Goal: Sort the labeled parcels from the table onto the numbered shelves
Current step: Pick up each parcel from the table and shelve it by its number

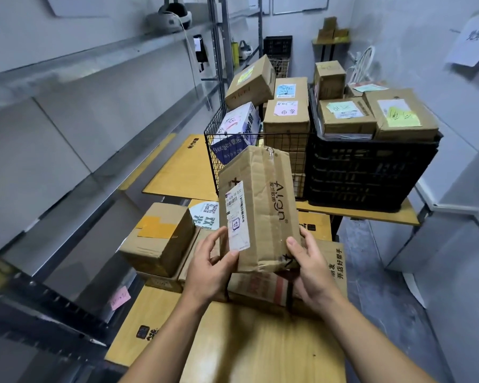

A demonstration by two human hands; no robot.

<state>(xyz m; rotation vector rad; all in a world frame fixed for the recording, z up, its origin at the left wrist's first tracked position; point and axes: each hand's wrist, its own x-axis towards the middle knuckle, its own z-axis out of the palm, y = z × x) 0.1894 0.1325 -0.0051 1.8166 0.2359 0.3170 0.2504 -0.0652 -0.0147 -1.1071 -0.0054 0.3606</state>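
A tall brown cardboard parcel (263, 205) stands upright in the air above the near end of the yellow wooden table (260, 349), held between both hands. The left hand (210, 264) grips its lower left edge, with the thumb pressed on the bottom of the white shipping label (237, 217) and the fingers curled round the side behind it. The right hand (313, 269) grips the lower right corner, thumb on the front face and the other fingers wrapped underneath (they are mostly hidden by the box). Below the parcel lies a flat cardboard carton with red print (263, 286), and just to its left a small brown box with yellow tape (161, 236) rests on another carton. Farther along the table a black wire basket (285, 145) holds several parcels with coloured notes. Touching it on the right, a black plastic crate (371, 175) carries more boxes on top. Grey metal shelves (108, 59) run along the left wall, and a pink sticky note (119, 298) hangs on a lower rail
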